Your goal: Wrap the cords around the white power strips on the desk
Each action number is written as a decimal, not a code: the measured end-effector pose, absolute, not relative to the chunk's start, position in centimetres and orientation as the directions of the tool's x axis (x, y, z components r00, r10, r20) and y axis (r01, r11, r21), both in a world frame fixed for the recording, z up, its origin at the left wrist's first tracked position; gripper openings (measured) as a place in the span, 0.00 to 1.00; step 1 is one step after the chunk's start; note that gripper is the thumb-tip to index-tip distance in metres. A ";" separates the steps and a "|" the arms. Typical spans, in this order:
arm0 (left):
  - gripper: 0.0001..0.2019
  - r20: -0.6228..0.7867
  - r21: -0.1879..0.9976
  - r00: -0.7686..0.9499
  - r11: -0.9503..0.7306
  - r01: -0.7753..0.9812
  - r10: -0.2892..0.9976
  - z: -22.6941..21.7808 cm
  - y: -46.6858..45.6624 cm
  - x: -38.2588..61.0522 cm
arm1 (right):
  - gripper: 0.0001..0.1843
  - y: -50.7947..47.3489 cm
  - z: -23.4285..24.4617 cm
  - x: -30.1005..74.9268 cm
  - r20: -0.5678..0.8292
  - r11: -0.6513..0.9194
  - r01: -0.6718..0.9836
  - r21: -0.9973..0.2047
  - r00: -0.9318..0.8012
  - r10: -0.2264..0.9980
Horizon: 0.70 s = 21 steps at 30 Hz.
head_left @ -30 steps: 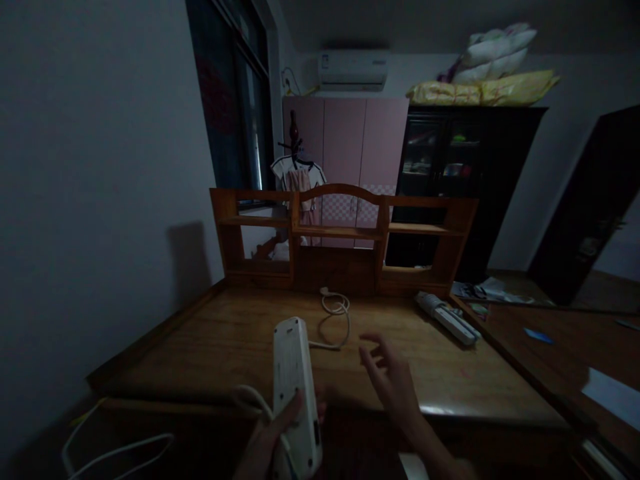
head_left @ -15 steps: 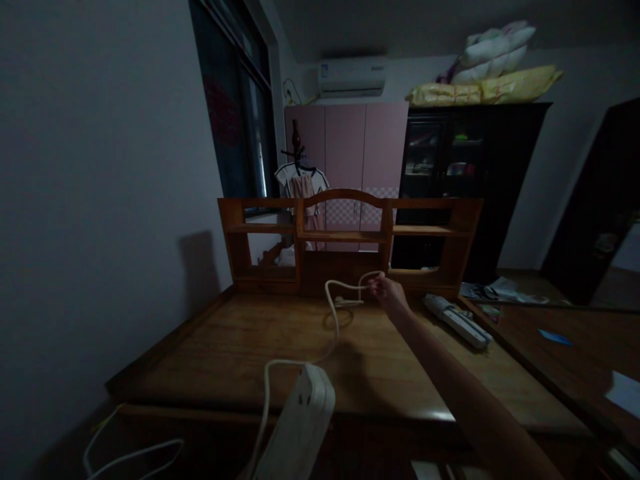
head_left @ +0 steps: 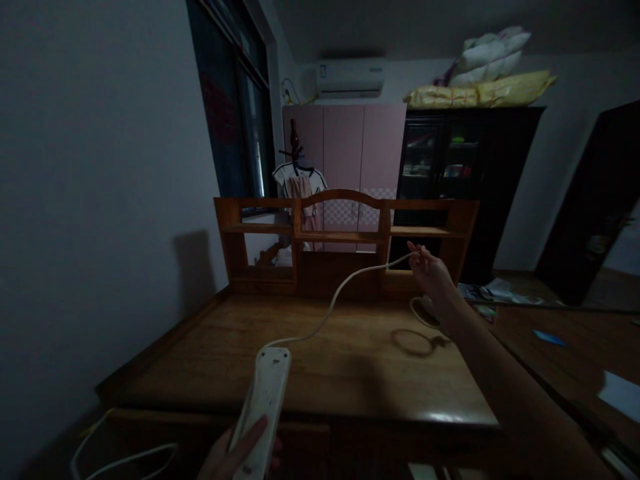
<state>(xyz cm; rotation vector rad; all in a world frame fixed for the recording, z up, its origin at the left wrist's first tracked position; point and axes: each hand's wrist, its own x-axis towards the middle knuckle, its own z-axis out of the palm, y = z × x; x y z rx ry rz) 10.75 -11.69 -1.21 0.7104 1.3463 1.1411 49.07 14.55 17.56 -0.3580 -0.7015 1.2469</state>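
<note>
A white power strip (head_left: 270, 383) is gripped in my left hand (head_left: 240, 450) at the bottom of the view, its underside with screw holes toward me. From its far end a white cord (head_left: 334, 301) runs up and right over the desk. My right hand (head_left: 430, 270), raised in front of the shelf's right side, pinches this cord between thumb and fingers. Below that hand the loose end of the cord hangs in a loop, partly hidden by my wrist. The loop throws a shadow on the desktop.
Beneath both hands lies a wooden desk (head_left: 200, 360), with a low wooden shelf (head_left: 340, 237) along its far edge. A wall (head_left: 125, 200) borders the left. Another white cable (head_left: 125, 459) lies at the lower left. Papers (head_left: 620, 393) rest on a surface to the right.
My right hand has moved right and up, drawing the cord out straighter. The power strip has shifted left and turned, and my left hand now shows on it.
</note>
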 end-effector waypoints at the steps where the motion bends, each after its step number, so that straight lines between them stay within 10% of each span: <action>1: 0.30 -0.381 0.914 -0.165 0.344 -0.216 0.910 -1.7 -11.4 10.2 | 0.11 14.5 18.1 49.1 0.322 0.306 -0.720 -0.622 0.121 0.939; 8: 0.28 -0.373 0.912 -0.226 0.311 -0.268 0.900 -1.5 -11.0 10.6 | 0.09 13.1 24.8 47.8 0.691 0.651 -0.235 -0.722 -0.199 0.695; 13: 0.28 -0.370 0.915 -0.191 0.321 -0.244 0.909 -1.5 -11.3 11.9 | 0.12 13.0 27.5 47.0 0.787 0.836 0.334 -0.435 -0.310 0.534; 21: 0.25 -0.355 0.911 -0.153 0.304 -0.279 0.922 -1.5 -10.9 12.3 | 0.10 12.8 25.5 45.3 0.818 0.828 0.351 -0.438 -0.226 0.529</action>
